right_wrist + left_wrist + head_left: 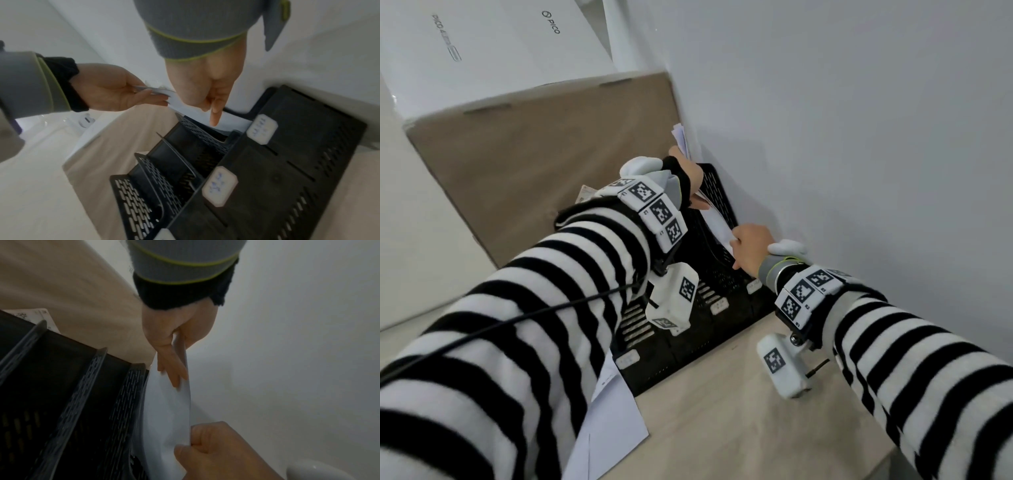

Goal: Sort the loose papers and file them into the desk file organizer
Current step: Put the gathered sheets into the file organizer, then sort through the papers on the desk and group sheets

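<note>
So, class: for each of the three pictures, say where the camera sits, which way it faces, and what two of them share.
Head: on the person's head, looking down at the black organizer; striped sleeves and both hands show.
Left wrist: along the left hand pinching the paper.
Right wrist: along the right hand, over the slots.
Shared: both wrist views show both hands on that paper.

A large brown cardboard box is stood on the pale wooden desk, close against the white wall. White boxes printed "PICO" are seen stacked behind and above it.
</note>
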The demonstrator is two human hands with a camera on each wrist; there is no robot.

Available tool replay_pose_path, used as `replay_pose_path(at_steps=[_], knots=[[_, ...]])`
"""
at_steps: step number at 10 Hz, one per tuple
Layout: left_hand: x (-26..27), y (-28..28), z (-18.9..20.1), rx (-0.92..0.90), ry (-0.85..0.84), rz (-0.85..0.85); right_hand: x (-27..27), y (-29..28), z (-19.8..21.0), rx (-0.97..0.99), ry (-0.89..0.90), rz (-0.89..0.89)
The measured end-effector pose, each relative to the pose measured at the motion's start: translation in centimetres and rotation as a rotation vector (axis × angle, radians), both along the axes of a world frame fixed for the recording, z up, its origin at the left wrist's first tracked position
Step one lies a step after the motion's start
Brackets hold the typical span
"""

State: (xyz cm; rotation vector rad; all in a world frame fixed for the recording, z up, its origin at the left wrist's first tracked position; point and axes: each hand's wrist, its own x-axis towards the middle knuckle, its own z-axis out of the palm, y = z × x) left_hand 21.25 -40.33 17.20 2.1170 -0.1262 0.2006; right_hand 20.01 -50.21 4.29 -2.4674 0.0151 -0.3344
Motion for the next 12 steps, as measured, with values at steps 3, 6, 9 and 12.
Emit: replay_pose_path(at_steps=[3,6,9,12], knots=[[-1.5,2.7,-2.5,-0.069,0.16,-0.096,-0.7,0.4,-1.0,0.118,-0.108,-0.201],[-6.3,19.3,-5.5,-0.216,0.133,0.224,-7.1,7.3,0.9,0.335,-0.478,-0.09],[-13.4,36.6,-13.8,-0.086,0.404,0.605,-10.1,22.7,-1.1,-0.191,0.064,0.533],[-16.9,38.2,-19.5,-0.419,0.641,0.635,-11.4,28.0,-5.9,-0.682,0.52,0.761]])
